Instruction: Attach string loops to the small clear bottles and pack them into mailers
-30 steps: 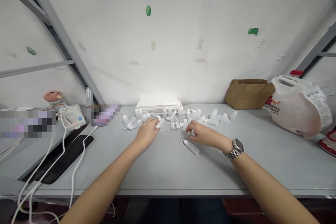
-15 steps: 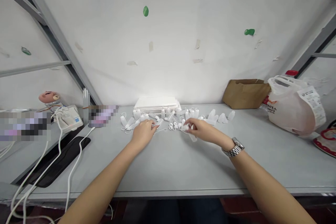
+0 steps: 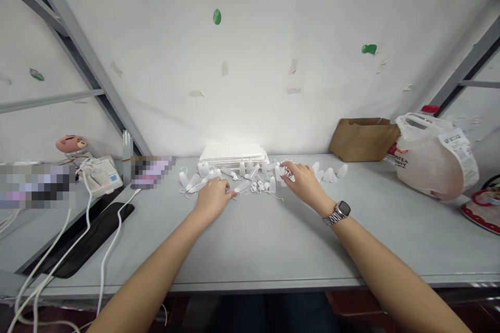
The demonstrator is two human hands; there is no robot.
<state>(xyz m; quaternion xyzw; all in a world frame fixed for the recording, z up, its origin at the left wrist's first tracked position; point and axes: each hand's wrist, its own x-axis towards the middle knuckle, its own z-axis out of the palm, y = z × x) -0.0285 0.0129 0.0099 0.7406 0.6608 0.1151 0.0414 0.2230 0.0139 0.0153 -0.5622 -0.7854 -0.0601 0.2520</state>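
Observation:
Small translucent plastic bottles with thin looped straps lie in a loose row across the grey table. My left hand (image 3: 213,199) rests at the row's left part, thumb and forefinger apart. A lying bottle (image 3: 244,186) has its near end by that thumb tip; the other fingers curl down out of sight. My right hand (image 3: 307,183), with a metal-banded watch (image 3: 338,213) on the wrist, reaches into the right part of the row. Its thumb and forefinger are parted around white bottle parts; whether they touch is unclear. Several small white caps (image 3: 259,187) lie between the hands, beside an upright bottle (image 3: 272,184).
A stack of flat white pieces (image 3: 233,153) stands behind the bottles against the wall. To the right are a brown cardboard box (image 3: 363,140) and a white plastic bag (image 3: 433,166). White cables (image 3: 109,255) and a black strip (image 3: 91,242) lie on the left.
My right hand has left a bottle near the caps and moved back and slightly right among the bottles. My left thumb has parted from the forefinger; the bottle beside it has shifted slightly right.

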